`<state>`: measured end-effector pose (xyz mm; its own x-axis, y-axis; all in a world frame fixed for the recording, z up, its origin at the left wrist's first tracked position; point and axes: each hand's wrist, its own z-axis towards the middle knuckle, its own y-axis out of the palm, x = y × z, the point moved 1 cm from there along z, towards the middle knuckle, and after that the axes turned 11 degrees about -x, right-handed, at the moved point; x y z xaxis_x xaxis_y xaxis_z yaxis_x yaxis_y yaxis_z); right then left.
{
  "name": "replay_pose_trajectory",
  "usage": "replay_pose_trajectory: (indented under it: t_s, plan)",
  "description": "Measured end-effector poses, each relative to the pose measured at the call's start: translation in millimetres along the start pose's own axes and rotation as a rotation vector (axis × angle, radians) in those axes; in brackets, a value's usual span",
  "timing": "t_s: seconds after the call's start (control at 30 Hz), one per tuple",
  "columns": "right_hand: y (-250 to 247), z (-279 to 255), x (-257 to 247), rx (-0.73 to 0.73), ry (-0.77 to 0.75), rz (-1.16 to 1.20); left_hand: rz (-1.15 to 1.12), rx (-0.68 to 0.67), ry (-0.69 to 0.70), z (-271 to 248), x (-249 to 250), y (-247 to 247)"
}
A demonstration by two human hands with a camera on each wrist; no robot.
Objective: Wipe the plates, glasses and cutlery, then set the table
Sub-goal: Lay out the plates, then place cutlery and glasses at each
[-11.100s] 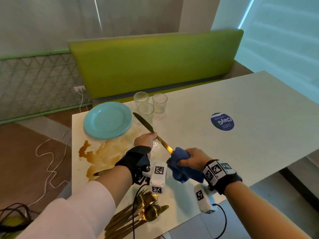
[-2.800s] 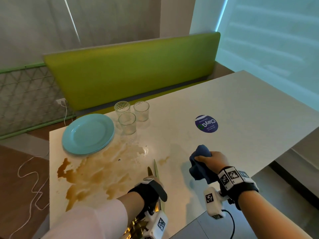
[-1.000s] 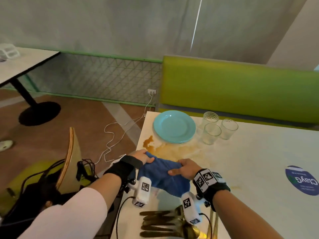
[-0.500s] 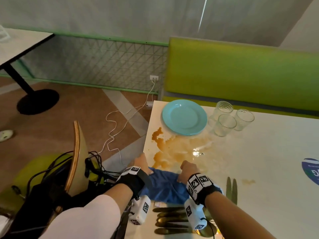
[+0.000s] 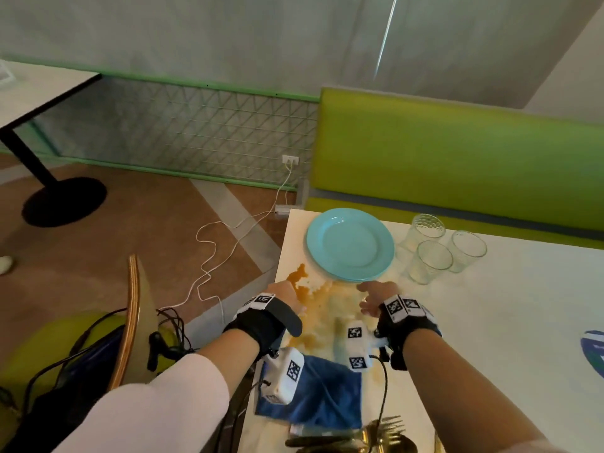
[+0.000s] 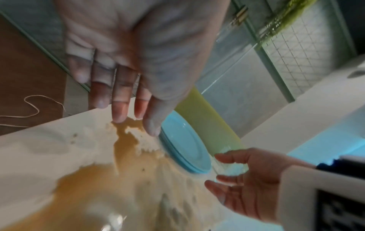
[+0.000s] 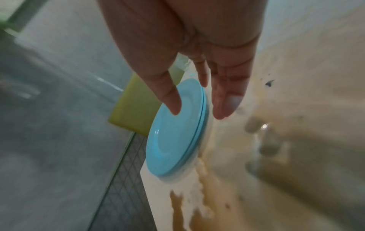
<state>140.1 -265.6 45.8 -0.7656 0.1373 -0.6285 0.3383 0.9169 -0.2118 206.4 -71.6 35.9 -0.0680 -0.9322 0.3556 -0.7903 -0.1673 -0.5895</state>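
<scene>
A stack of turquoise plates (image 5: 350, 245) (image 6: 185, 146) (image 7: 173, 140) sits at the table's far left corner, with three clear glasses (image 5: 430, 261) to its right. My left hand (image 5: 287, 294) (image 6: 126, 106) and right hand (image 5: 371, 297) (image 7: 197, 107) hover just short of the stack's near rim, fingers straight, holding nothing. In the right wrist view the thumb is over the top plate and the fingers are beside the rim. The blue cloth (image 5: 320, 393) lies flat on the table under my wrists. Gold cutlery (image 5: 376, 436) lies at the near edge.
A brown spill (image 5: 313, 302) (image 6: 110, 179) (image 7: 189, 211) spreads over the white table (image 5: 490, 322) between the plates and the cloth. A green bench (image 5: 457, 165) runs behind the table. At the left stand a wooden chair (image 5: 132, 322), cables and a bag.
Both hands have let go of the blue cloth and moved forward over the spill to the plates. The cloth now lies on the table behind them.
</scene>
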Motion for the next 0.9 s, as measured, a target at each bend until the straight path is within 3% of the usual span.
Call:
replay_pose_trajectory:
  t_s: [0.13, 0.27, 0.4, 0.53, 0.7, 0.9]
  plan:
    - [-16.6, 28.5, -15.1, -0.009, 0.018, 0.057, -0.115, 0.079, -0.013, -2.0, 11.7, -16.2]
    - [-23.0, 56.6, -19.9, -0.144, -0.01, 0.181, -0.253, 0.103, -0.022, -4.0, 10.7, -23.7]
    - [-21.2, 79.3, -21.7, -0.176, -0.021, 0.344, -0.332, 0.143, -0.035, -7.5, 4.1, -29.0]
    - [-16.2, 72.1, -27.4, -0.147, -0.044, 0.382, -0.433, 0.22, -0.033, -11.7, 2.2, -32.7]
    - [-9.5, 56.0, -44.3, 0.06, -0.067, 0.406, -0.571, 0.31, 0.019, -12.4, 9.0, -34.8]
    - [-27.4, 0.2, -45.0, -0.034, -0.26, 0.308, -0.843, 0.35, 0.131, -11.4, 13.9, -40.1]
